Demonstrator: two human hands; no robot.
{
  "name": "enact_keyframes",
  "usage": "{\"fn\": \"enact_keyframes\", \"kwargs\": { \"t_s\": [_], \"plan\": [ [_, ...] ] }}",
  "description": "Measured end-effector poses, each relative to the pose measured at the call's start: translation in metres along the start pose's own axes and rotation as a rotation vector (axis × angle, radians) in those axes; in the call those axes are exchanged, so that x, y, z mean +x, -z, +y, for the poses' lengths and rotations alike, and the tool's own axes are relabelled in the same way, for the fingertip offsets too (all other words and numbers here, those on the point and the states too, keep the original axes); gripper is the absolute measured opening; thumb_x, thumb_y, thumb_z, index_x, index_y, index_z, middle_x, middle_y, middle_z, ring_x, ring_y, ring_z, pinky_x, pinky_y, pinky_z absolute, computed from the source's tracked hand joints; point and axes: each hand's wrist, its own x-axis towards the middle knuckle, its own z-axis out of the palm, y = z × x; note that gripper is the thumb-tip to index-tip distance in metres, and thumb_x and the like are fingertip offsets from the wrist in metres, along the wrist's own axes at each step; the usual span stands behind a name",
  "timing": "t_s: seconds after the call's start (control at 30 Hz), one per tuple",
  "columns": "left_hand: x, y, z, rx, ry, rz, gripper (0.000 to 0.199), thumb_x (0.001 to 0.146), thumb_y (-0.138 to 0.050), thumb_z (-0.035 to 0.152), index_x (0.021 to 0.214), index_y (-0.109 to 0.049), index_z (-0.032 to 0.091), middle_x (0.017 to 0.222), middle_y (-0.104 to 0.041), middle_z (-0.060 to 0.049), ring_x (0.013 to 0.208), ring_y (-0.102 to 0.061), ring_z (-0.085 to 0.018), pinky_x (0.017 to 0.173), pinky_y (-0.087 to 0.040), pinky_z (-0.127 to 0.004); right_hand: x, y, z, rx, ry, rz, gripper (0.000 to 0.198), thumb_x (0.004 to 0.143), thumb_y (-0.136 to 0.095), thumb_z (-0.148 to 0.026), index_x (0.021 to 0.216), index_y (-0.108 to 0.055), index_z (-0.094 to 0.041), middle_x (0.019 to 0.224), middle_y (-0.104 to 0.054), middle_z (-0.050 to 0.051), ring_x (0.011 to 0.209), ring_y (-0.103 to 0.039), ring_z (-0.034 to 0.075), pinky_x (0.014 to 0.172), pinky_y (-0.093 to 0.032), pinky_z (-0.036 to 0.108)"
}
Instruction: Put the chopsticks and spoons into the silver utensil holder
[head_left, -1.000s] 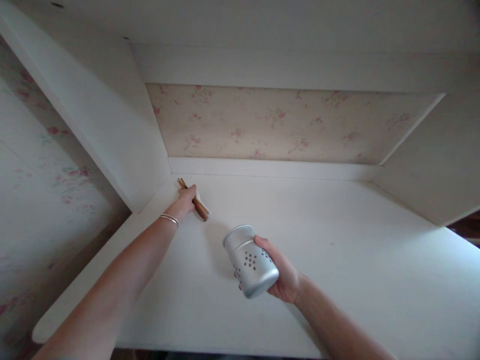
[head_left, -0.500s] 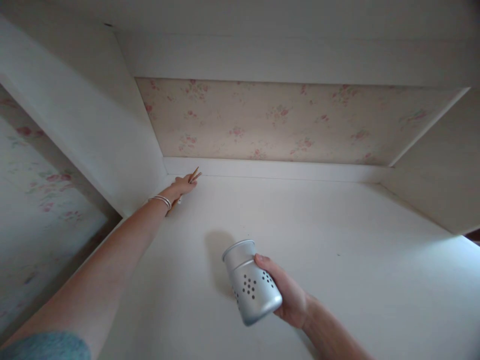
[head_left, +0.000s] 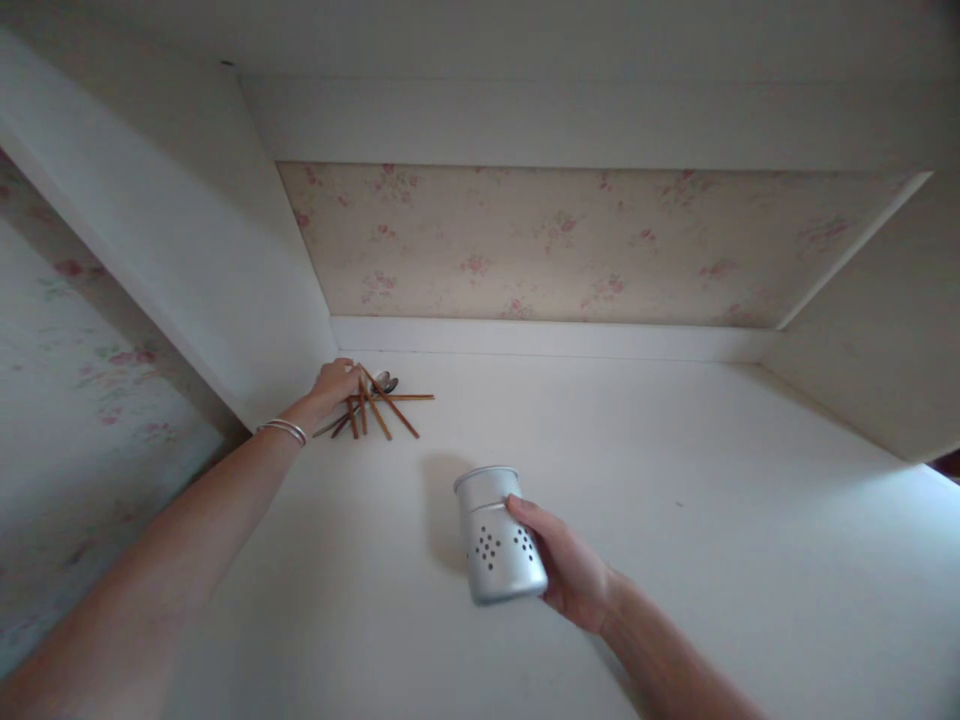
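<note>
My right hand (head_left: 566, 560) grips a silver metal utensil holder (head_left: 502, 550) with dotted holes. Its rim faces up and tilts slightly left, above the white surface; the inside is hidden. At the far left, my left hand (head_left: 337, 378), with bracelets on the wrist, is beside several brown wooden chopsticks (head_left: 379, 408) fanned out on the surface. Its fingers look loosely bent and apart near the chopsticks' upper ends, partly hidden. Spoons (head_left: 386, 382) with dark, shiny bowls lie among the chopsticks.
A broad white surface (head_left: 637, 480) spreads below both hands. White side panels (head_left: 202, 190) enclose it left and right, with a low ledge (head_left: 562, 338) and floral wallpaper (head_left: 525, 245) at the back. A white board (head_left: 570, 120) overhangs above.
My left hand has moved left and let go of the bundle; the chopsticks and spoons now lie spread out. My right hand has turned the utensil holder more upright and raised it slightly.
</note>
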Motion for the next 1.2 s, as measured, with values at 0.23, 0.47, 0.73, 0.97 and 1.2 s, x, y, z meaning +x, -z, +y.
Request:
{"fn": "enact_keyframes", "kwargs": {
  "t_s": [0.23, 0.47, 0.73, 0.97, 1.2],
  "plan": [
    [-0.040, 0.003, -0.015, 0.336, -0.221, 0.021, 0.022, 0.083, -0.052, 0.031, 0.094, -0.063, 0.016, 0.107, -0.063, -0.014, 0.113, -0.051, -0.030, 0.104, -0.033, -0.042, 0.060, 0.006, -0.049, -0.356, 0.500, 0.251, 0.053, 0.071, -0.071, -0.044, 0.115, -0.055, -0.020, 0.112, -0.065, 0.008, 0.102, -0.059, 0.023, 0.088, -0.046, 0.036],
    [-0.124, -0.030, 0.003, 0.220, -0.532, 0.026, 0.022, 0.085, -0.049, 0.030, 0.098, -0.063, 0.020, 0.108, -0.060, -0.011, 0.108, -0.052, -0.025, 0.102, -0.035, -0.039, 0.164, -0.005, -0.098, -0.761, 0.757, 0.625, 0.075, 0.056, -0.078, -0.045, 0.120, -0.049, -0.019, 0.118, -0.061, 0.011, 0.105, -0.058, 0.024, 0.089, -0.044, 0.037],
    [-0.172, -0.047, 0.022, 0.006, -0.538, -0.221, 0.017, 0.085, -0.050, 0.026, 0.091, -0.066, 0.025, 0.097, -0.062, -0.007, 0.099, -0.052, -0.024, 0.094, -0.037, -0.039, 0.224, -0.036, -0.119, -1.024, 0.746, 0.683, 0.074, 0.063, -0.075, -0.043, 0.124, -0.044, -0.016, 0.121, -0.059, 0.013, 0.110, -0.056, 0.027, 0.092, -0.042, 0.037],
    [-0.175, -0.052, 0.024, 0.143, -0.580, -0.280, 0.019, 0.087, -0.046, 0.023, 0.087, -0.065, 0.022, 0.092, -0.064, -0.006, 0.094, -0.054, -0.022, 0.092, -0.038, -0.038, 0.211, -0.039, -0.105, -0.980, 0.635, 0.689, 0.108, 0.056, -0.079, -0.035, 0.142, -0.019, -0.005, 0.142, -0.036, 0.027, 0.130, -0.039, 0.032, 0.104, -0.033, 0.040],
    [-0.198, -0.072, 0.044, -0.016, -0.395, -0.257, 0.033, 0.084, -0.050, 0.024, 0.116, -0.050, 0.018, 0.109, -0.061, -0.007, 0.080, -0.058, -0.016, 0.075, -0.044, -0.030, 0.129, -0.031, -0.032, -0.768, 0.579, 0.345, 0.036, 0.079, -0.056, -0.037, 0.110, -0.056, -0.020, 0.102, -0.067, 0.006, 0.087, -0.065, 0.018, 0.075, -0.050, 0.030]
  ]
}}
